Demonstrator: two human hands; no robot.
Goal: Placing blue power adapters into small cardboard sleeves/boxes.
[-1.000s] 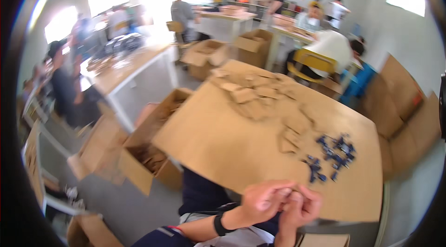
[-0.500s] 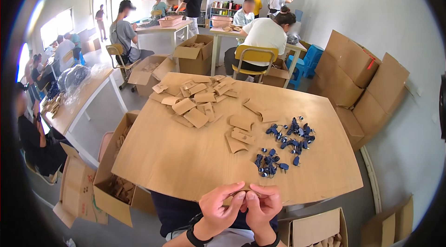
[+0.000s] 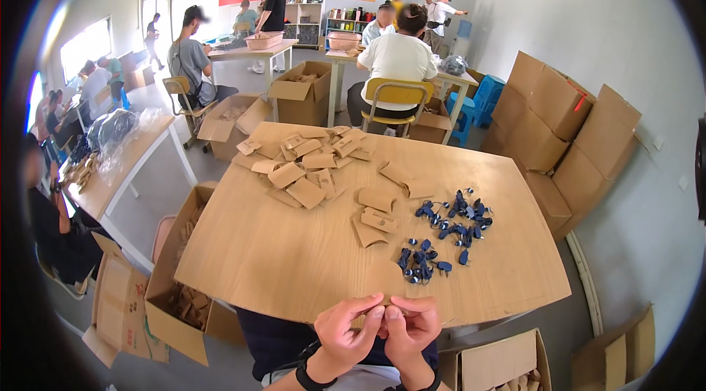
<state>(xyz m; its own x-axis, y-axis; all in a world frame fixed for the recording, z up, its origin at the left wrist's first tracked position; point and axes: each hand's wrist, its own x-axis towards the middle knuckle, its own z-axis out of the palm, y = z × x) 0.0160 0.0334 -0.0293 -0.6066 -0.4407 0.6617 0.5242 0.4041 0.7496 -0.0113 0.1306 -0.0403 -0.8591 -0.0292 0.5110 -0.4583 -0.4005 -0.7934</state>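
Note:
Near the front edge of the table, my left hand (image 3: 344, 328) and my right hand (image 3: 412, 328) meet, thumbs and fingertips pinching a small brown cardboard pillow box (image 3: 384, 281). Its lower end is hidden behind the fingers, and its upper part blends with the wood. Beyond it on the right lie dark blue corded pieces with small plugs (image 3: 419, 262) in a tangled group, with a larger group (image 3: 460, 218) farther back. A few brown pillow boxes (image 3: 376, 220) rest left of these pieces. Toward the far left of the table spreads a heap of similar boxes (image 3: 305, 163).
Open cartons with brown cardboard pieces stand at the left (image 3: 176, 310) and lower right (image 3: 500, 361) of the wooden table (image 3: 257, 258). Tall cartons (image 3: 559, 126) line the right wall. Several people work at other tables; one sits on a yellow chair (image 3: 397, 97) just beyond.
The view has tilted and turned slightly. Both hands remain pinched together, and more of the brown cardboard now shows above the fingertips. The seated person ahead has straightened up.

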